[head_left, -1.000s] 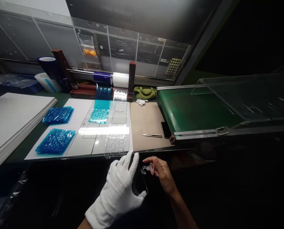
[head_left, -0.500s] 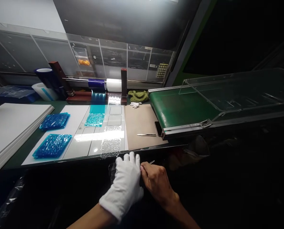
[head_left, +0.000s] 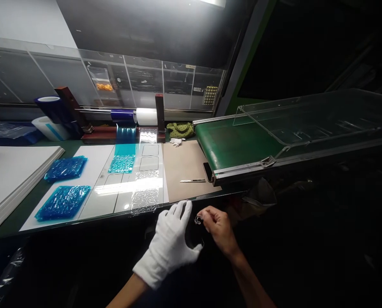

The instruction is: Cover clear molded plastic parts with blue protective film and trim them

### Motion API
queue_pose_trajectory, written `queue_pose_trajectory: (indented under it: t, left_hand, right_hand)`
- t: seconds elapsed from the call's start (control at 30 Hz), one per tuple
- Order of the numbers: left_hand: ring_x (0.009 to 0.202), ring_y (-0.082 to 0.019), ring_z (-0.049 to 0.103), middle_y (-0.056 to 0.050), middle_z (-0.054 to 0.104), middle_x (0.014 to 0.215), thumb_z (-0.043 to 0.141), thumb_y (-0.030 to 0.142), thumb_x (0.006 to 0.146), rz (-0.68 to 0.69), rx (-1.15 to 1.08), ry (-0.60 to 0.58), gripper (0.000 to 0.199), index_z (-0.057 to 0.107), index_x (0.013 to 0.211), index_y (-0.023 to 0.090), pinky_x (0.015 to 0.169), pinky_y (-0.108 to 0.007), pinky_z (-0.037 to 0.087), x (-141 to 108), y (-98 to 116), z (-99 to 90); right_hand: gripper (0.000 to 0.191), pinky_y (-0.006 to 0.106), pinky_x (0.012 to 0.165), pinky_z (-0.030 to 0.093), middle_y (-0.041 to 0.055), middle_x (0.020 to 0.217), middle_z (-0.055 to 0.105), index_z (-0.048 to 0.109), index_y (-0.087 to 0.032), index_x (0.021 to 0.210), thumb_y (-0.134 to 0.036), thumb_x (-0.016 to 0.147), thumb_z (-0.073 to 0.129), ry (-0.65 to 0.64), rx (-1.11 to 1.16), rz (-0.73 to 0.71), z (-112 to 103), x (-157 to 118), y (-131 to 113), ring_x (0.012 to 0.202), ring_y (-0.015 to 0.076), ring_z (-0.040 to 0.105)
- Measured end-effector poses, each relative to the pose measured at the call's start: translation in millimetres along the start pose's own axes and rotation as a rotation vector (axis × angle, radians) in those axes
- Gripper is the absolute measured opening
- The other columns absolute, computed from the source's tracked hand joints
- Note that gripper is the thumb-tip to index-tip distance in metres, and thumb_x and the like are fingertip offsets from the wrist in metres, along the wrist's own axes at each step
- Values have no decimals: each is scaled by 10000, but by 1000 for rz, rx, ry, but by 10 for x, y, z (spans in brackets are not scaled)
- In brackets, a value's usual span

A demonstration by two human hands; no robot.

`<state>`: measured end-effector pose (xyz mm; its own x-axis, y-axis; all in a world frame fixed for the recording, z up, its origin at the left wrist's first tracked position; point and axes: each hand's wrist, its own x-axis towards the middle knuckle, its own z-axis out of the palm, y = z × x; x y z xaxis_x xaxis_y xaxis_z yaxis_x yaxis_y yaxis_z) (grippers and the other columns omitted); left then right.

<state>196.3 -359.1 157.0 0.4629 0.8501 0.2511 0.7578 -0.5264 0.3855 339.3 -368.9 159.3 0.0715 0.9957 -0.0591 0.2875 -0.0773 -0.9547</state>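
Head view: nearer than the tweezers (head_left: pixel 192 180), right hand (head_left: pixel 221 226) pinches a loose clear curl (head_left: pixel 197 220); left hand (head_left: pixel 171 239) spreads (grip, remaining work unclear).

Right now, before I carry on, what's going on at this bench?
The person's right hand pinches a small clear curled piece in front of the bench. The white-gloved left hand is beside it, thumb and fingers spread; whether it holds anything is too dark to tell. On the bench, a slim metal tool lies on brown paper, left of the green conveyor belt. Two stacks of blue film pieces sit farther left.
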Motion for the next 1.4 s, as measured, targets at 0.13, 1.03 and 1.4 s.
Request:
queue_pose_trajectory:
  t: [0.13, 1.03, 1.4]
  left_hand:
    - [1081, -393, 496, -252, 527, 1236, 598, 377, 513, -125, 230, -273, 867, 444, 1300, 47, 845, -535, 386, 83, 68, -104]
    - [1099, -295, 570, -208, 492, 1260, 599, 413, 762, -1335, -2264, -56, 858, 173, 1435, 94, 973, -580, 389, -442, -580, -83]
    - [1188, -352, 512, -243, 525, 1253, 603, 416, 751, -1438, -2315, 108, 882, 181, 1435, 53, 1015, -601, 352, -510, -964, -191]
  right_hand:
    - [261, 258, 523, 240, 1, 544, 492, 592, -175, 694, -272, 874, 430, 65, -565, -182, 134, -98, -37, 490, 103, 417]
    - [347, 248, 583, 501, 13, 762, 640, 474, -239, 993, -482, 745, 491, 857, 345, 462, -1911, 377, 1502, 686, 144, 644]
    - [173, 261, 590, 466, 22, 644, 644, 625, -173, 710, -322, 766, 558, 247, -239, 276, -215, 909, 1422, 611, 155, 607]
